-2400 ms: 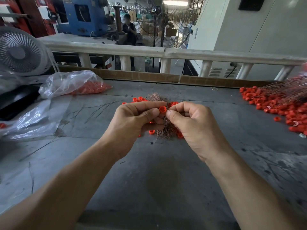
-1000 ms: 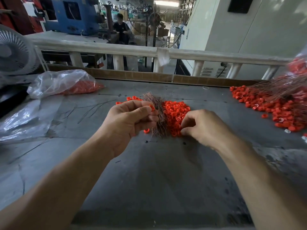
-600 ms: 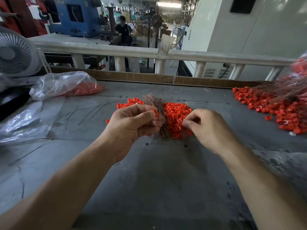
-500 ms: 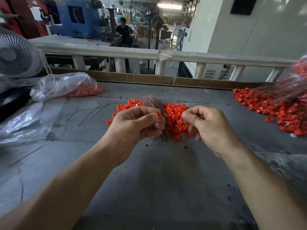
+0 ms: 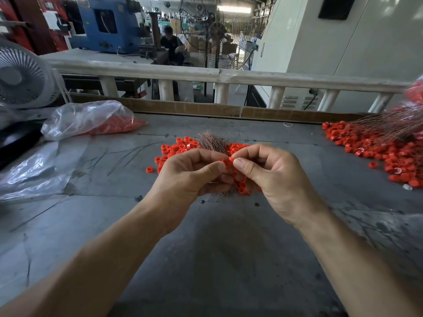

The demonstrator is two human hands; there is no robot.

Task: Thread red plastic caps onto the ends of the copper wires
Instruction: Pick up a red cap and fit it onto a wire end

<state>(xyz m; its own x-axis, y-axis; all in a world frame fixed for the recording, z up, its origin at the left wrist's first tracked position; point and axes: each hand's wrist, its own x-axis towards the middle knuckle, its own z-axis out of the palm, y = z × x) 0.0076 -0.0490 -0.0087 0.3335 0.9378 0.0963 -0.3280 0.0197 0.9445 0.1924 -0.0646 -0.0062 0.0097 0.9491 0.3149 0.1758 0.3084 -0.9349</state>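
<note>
My left hand point(image 5: 190, 177) and my right hand point(image 5: 272, 177) meet above the middle of the grey table point(image 5: 219, 259). Between my two thumbs sits a red plastic cap point(image 5: 228, 161), pinched by my right thumb and forefinger. My left hand pinches a thin copper wire at the cap; the wire itself is mostly hidden by the fingers. Behind and below my hands lies a bundle of copper wires point(image 5: 212, 143) on a small pile of red caps point(image 5: 180, 148).
A second, larger heap of red caps point(image 5: 377, 152) with capped copper wires point(image 5: 389, 126) lies at the right. A clear bag of caps point(image 5: 89, 120) and loose plastic sheet point(image 5: 34, 170) lie left, beside a white fan point(image 5: 20, 76). A railing point(image 5: 219, 75) runs behind the table.
My right hand went down to the cap pile, picked up a cap and came back up to my left hand. The two hands now touch at the cap.
</note>
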